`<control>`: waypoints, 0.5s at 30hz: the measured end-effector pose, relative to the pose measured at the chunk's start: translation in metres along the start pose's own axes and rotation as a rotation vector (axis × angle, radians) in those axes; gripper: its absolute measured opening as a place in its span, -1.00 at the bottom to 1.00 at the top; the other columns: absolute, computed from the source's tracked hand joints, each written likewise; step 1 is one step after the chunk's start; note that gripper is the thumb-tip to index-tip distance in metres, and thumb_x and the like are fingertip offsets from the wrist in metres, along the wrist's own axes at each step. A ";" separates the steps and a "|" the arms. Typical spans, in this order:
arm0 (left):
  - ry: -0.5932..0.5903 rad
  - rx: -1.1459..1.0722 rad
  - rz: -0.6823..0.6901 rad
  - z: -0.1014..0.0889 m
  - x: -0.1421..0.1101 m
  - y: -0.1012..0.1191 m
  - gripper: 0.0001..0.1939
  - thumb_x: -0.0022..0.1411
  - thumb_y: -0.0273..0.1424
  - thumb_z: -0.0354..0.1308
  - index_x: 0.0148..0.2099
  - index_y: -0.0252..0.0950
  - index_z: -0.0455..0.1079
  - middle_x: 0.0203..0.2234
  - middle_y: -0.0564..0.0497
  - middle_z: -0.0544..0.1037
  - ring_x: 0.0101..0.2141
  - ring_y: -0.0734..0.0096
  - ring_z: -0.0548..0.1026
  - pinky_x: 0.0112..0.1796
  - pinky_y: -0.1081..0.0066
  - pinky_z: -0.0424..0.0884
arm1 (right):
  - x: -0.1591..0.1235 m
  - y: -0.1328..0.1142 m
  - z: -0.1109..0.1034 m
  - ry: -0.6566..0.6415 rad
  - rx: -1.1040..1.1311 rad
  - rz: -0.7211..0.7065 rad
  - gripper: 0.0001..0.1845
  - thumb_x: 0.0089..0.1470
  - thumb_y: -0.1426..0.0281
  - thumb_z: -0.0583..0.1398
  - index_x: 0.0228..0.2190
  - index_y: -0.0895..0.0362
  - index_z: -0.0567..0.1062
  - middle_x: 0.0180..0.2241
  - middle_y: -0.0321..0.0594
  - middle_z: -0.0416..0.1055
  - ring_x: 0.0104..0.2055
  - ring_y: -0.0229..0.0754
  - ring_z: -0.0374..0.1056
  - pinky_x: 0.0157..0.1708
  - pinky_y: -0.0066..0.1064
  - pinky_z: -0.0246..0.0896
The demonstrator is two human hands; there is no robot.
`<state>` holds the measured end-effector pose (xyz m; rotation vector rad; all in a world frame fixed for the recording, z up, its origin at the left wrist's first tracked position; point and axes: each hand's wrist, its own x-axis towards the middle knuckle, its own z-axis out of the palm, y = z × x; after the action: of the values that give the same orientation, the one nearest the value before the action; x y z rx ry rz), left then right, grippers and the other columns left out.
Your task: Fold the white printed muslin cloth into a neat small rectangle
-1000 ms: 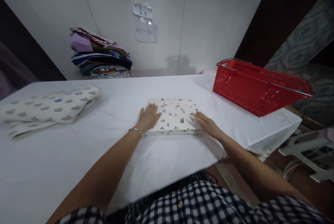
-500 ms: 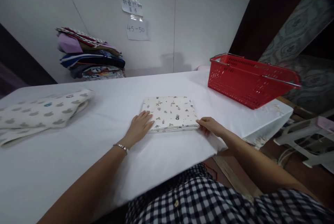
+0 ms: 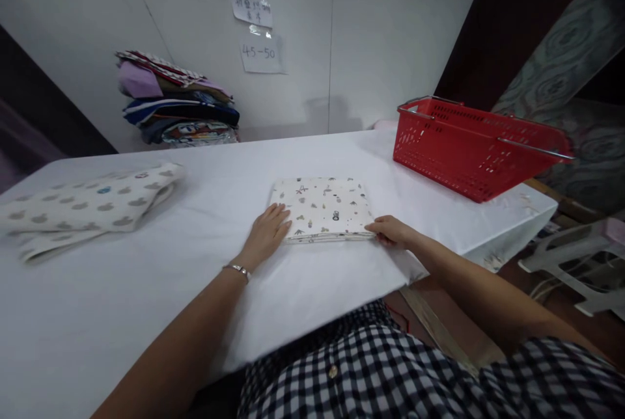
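Observation:
A folded white cloth (image 3: 325,207) with small grey and brown prints lies flat on the white-covered table (image 3: 312,276) in front of me, its layered edge towards me. Across its left edge rests my left hand (image 3: 269,229), flat and open, wearing a silver bracelet at the wrist. At the near right corner, my right hand (image 3: 390,231) pinches the cloth between thumb and fingers; the lower fingers are partly tucked out of sight. Farther left lies another white cloth (image 3: 92,204) with grey mouse-head shapes, loosely folded and touched by neither hand.
A stack of folded fabrics (image 3: 178,103) stands at the back left against the wall. On the table's right end sits a red plastic basket (image 3: 449,152) with metal handles. Paper signs (image 3: 263,54) hang on the wall. A white plastic stool (image 3: 576,263) stands beyond the right edge.
The whole view has shifted slightly, so things appear a little farther right. Both hands keep their places on the folded cloth, which looks otherwise the same.

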<state>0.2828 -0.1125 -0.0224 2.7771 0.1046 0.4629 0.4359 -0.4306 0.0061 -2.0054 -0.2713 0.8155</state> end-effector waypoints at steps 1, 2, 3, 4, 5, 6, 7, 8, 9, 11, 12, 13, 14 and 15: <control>0.002 -0.015 -0.002 0.000 0.000 0.000 -0.51 0.33 -0.18 -0.21 0.15 -0.30 0.26 0.19 -0.08 0.23 0.24 0.25 0.02 0.19 0.15 0.03 | -0.001 0.000 0.000 -0.008 -0.028 0.020 -0.66 -0.05 0.24 0.22 -0.64 0.13 0.23 -0.76 -0.41 0.20 -0.77 -0.43 0.04 -0.79 -0.54 -0.19; 0.006 -0.033 -0.006 0.001 -0.001 0.000 -0.51 0.32 -0.18 -0.20 0.14 -0.32 0.27 0.19 -0.09 0.23 0.24 0.26 0.02 0.20 0.16 0.02 | -0.001 0.000 0.000 -0.014 -0.058 0.038 -0.67 -0.04 0.23 0.21 -0.63 0.14 0.24 -0.74 -0.39 0.21 -0.77 -0.42 0.06 -0.79 -0.54 -0.17; 0.011 -0.055 -0.015 0.001 -0.001 0.000 -0.51 0.32 -0.18 -0.20 0.14 -0.33 0.27 0.20 -0.09 0.22 0.25 0.26 0.01 0.20 0.16 0.00 | -0.003 -0.001 0.000 -0.013 -0.090 0.050 -0.67 -0.03 0.22 0.21 -0.62 0.14 0.26 -0.72 -0.37 0.24 -0.76 -0.41 0.09 -0.78 -0.54 -0.13; 0.019 -0.080 -0.031 0.002 -0.001 0.001 -0.51 0.32 -0.19 -0.19 0.15 -0.33 0.26 0.21 -0.10 0.20 0.25 0.26 0.00 0.21 0.16 -0.01 | -0.004 -0.002 -0.001 -0.009 -0.127 0.060 -0.67 -0.02 0.19 0.21 -0.60 0.15 0.28 -0.70 -0.35 0.27 -0.75 -0.40 0.12 -0.77 -0.54 -0.09; 0.031 -0.108 -0.060 0.003 -0.001 0.001 -0.51 0.31 -0.20 -0.19 0.15 -0.33 0.25 0.22 -0.10 0.17 0.25 0.26 -0.01 0.21 0.16 -0.02 | -0.006 -0.004 -0.002 -0.006 -0.166 0.071 -0.65 -0.02 0.16 0.21 -0.59 0.16 0.30 -0.67 -0.32 0.30 -0.74 -0.38 0.15 -0.77 -0.53 -0.05; 0.048 -0.135 -0.101 0.003 0.000 0.002 -0.51 0.31 -0.21 -0.19 0.16 -0.34 0.23 0.24 -0.11 0.14 0.25 0.25 -0.02 0.22 0.16 -0.02 | -0.007 -0.005 -0.003 -0.008 -0.200 0.084 -0.64 -0.02 0.13 0.20 -0.57 0.16 0.32 -0.65 -0.29 0.33 -0.72 -0.36 0.18 -0.76 -0.52 -0.02; 0.066 -0.159 -0.155 0.003 0.000 0.003 -0.51 0.30 -0.23 -0.18 0.18 -0.34 0.21 0.25 -0.11 0.11 0.26 0.24 -0.02 0.22 0.17 -0.03 | -0.009 -0.007 -0.003 -0.015 -0.223 0.097 -0.62 -0.02 0.10 0.20 -0.55 0.17 0.32 -0.63 -0.26 0.35 -0.71 -0.34 0.21 -0.76 -0.51 0.00; 0.081 -0.176 -0.223 0.002 0.001 0.005 -0.51 0.29 -0.26 -0.16 0.19 -0.35 0.18 0.26 -0.13 0.08 0.25 0.23 -0.02 0.22 0.18 -0.02 | -0.010 -0.009 -0.004 -0.028 -0.234 0.105 -0.60 -0.02 0.08 0.20 -0.54 0.17 0.33 -0.61 -0.24 0.37 -0.70 -0.32 0.23 -0.75 -0.49 0.03; 0.090 -0.189 -0.301 -0.001 0.003 0.007 -0.50 0.27 -0.29 -0.13 0.21 -0.37 0.15 0.26 -0.14 0.08 0.25 0.21 0.00 0.21 0.20 0.00 | -0.011 -0.010 -0.005 -0.045 -0.236 0.111 -0.59 -0.02 0.06 0.19 -0.53 0.17 0.33 -0.60 -0.24 0.37 -0.70 -0.31 0.24 -0.74 -0.48 0.05; 0.071 -0.204 -0.472 -0.008 0.006 0.012 -0.44 0.22 -0.32 -0.05 0.24 -0.38 0.09 0.23 -0.18 0.13 0.21 0.18 0.10 0.18 0.22 0.07 | -0.012 -0.012 -0.005 -0.089 -0.226 0.114 -0.58 -0.03 0.04 0.20 -0.52 0.15 0.31 -0.61 -0.27 0.34 -0.69 -0.31 0.23 -0.73 -0.48 0.06; 0.046 -0.212 -0.553 -0.012 0.008 0.015 -0.40 0.18 -0.33 -0.01 0.25 -0.38 0.06 0.21 -0.19 0.17 0.18 0.15 0.17 0.15 0.23 0.13 | -0.012 -0.012 -0.005 -0.108 -0.219 0.113 -0.59 -0.03 0.05 0.20 -0.52 0.15 0.30 -0.63 -0.30 0.31 -0.70 -0.32 0.21 -0.73 -0.48 0.05; 0.017 -0.222 -0.620 -0.017 0.009 0.017 -0.37 0.16 -0.33 0.02 0.26 -0.37 0.04 0.18 -0.19 0.22 0.14 0.13 0.24 0.11 0.24 0.19 | -0.011 -0.012 -0.005 -0.120 -0.214 0.111 -0.59 -0.04 0.05 0.20 -0.53 0.14 0.28 -0.64 -0.34 0.28 -0.70 -0.34 0.18 -0.74 -0.49 0.03; -0.011 -0.231 -0.672 -0.021 0.011 0.018 -0.34 0.14 -0.33 0.04 0.27 -0.36 0.03 0.15 -0.19 0.27 0.10 0.12 0.30 0.07 0.25 0.24 | -0.011 -0.012 -0.004 -0.123 -0.213 0.107 -0.60 -0.04 0.06 0.21 -0.54 0.13 0.27 -0.65 -0.36 0.25 -0.71 -0.35 0.15 -0.74 -0.50 0.00; -0.036 -0.237 -0.710 -0.025 0.012 0.018 -0.32 0.12 -0.32 0.06 0.27 -0.36 0.02 0.12 -0.20 0.31 0.06 0.12 0.34 0.02 0.26 0.28 | -0.010 -0.012 -0.004 -0.119 -0.216 0.099 -0.60 -0.04 0.07 0.21 -0.54 0.13 0.26 -0.66 -0.38 0.23 -0.71 -0.37 0.13 -0.75 -0.51 -0.04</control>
<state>0.2860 -0.1208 0.0099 2.3050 0.9192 0.2162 0.4321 -0.4315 0.0216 -2.1881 -0.3431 1.0063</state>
